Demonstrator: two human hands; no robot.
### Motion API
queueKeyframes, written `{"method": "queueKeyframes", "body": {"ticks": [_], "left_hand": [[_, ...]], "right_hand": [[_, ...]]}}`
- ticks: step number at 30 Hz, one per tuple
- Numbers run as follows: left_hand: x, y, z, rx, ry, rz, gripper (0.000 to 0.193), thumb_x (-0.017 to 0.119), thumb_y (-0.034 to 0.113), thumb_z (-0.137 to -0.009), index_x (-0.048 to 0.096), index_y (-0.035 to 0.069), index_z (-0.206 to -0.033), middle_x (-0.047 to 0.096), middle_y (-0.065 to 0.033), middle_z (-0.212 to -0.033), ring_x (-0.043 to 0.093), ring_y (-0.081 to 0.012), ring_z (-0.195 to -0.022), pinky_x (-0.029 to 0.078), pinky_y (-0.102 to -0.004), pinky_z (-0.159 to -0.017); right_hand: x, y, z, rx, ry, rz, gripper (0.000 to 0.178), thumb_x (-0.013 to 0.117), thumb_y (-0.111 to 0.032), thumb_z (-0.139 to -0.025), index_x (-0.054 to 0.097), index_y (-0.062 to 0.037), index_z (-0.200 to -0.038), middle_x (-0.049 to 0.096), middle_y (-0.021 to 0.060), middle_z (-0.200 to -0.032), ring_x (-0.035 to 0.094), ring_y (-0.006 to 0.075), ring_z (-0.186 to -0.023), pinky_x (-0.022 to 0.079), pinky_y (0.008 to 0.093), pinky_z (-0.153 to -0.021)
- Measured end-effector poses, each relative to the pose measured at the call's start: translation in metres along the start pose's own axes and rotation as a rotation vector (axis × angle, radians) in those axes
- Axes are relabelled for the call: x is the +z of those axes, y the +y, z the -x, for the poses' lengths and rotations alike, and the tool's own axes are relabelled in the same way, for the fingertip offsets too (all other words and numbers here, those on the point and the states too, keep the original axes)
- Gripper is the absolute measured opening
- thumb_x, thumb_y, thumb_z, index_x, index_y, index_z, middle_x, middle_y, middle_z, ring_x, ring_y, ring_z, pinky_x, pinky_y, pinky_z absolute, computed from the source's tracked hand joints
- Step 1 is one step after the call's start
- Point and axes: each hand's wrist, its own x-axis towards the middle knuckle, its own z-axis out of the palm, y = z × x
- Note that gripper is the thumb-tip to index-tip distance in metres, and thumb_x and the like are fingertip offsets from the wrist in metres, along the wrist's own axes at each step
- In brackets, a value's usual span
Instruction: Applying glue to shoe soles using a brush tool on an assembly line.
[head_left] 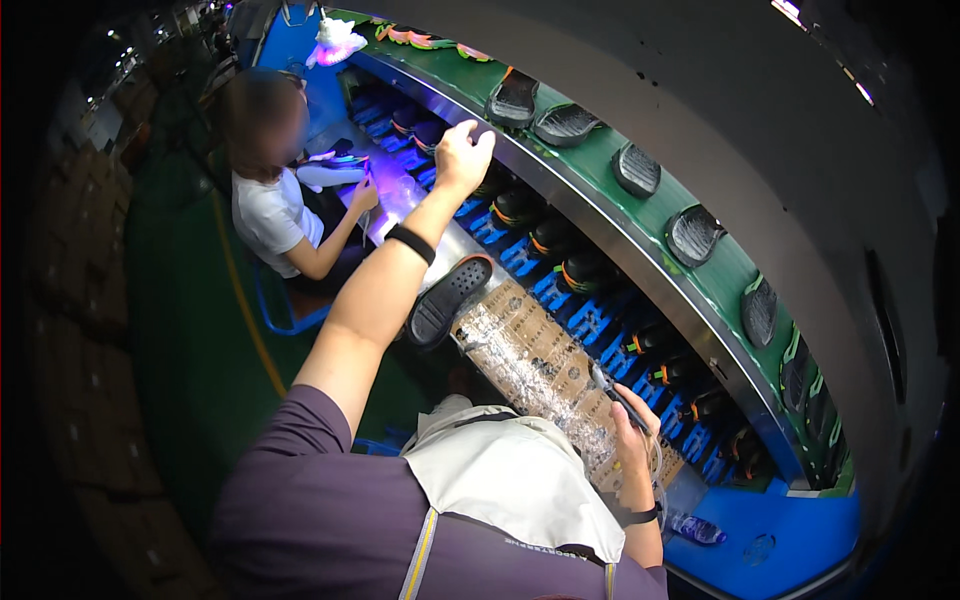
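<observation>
My left hand [465,158] reaches out to the metal edge of the upper conveyor, fingers slightly bent and apart, with nothing seen in them. A black moulded shoe sole [513,98] lies just beyond its fingertips on the green belt. In my right hand [634,430] is a dark pen-shaped tool [622,398] with a pale cable, its tip over the bench. Below my left wrist, a black shoe sole [450,300] with small holes and an orange edge rests at the bench's near edge.
Several black soles ride the green belt [590,150]. Under it, blue racks [590,322] hold dark shoes. Printed brown sheeting under shiny clear film covers the bench [530,355]. A plastic bottle [698,529] lies at lower right. A co-worker [280,215] sits at left, handling a light-soled shoe.
</observation>
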Motion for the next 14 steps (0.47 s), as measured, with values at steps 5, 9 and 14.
{"method": "queueKeyframes", "body": {"ticks": [5, 9, 14], "left_hand": [[0.023, 0.029, -0.061, 0.032, -0.366, -0.367, 0.097, 0.077, 0.056, -0.084, 0.043, 0.004, -0.158, 0.049, -0.0380, -0.143, 0.051, -0.0520, -0.136, 0.044, -0.0556, -0.115], [0.057, -0.018, -0.112, 0.196, -0.670, -0.526, 0.102, 0.074, 0.062, -0.088, 0.032, 0.009, -0.165, 0.037, -0.0465, -0.153, 0.044, -0.0559, -0.143, 0.037, -0.0594, -0.120], [0.059, -0.073, -0.178, 0.381, -0.874, -0.188, 0.105, 0.078, 0.056, -0.088, 0.024, 0.018, -0.170, 0.035, -0.0201, -0.169, 0.041, -0.0512, -0.149, 0.035, -0.0583, -0.123]], "right_hand": [[0.012, 0.010, -0.014, -0.007, 0.071, 0.043, 0.031, 0.074, -0.014, -0.096, 0.075, 0.0000, -0.124, 0.075, 0.0051, -0.096, 0.066, 0.0112, -0.084, 0.053, 0.0269, -0.078], [0.031, 0.014, -0.033, 0.023, 0.097, 0.004, 0.032, 0.074, -0.014, -0.095, 0.075, 0.0009, -0.123, 0.074, 0.0048, -0.092, 0.066, 0.0112, -0.081, 0.053, 0.0273, -0.077], [0.046, -0.004, -0.052, 0.117, 0.090, 0.034, 0.032, 0.075, -0.013, -0.095, 0.076, 0.0014, -0.123, 0.076, 0.0057, -0.097, 0.067, 0.0119, -0.086, 0.054, 0.0279, -0.081]]}}
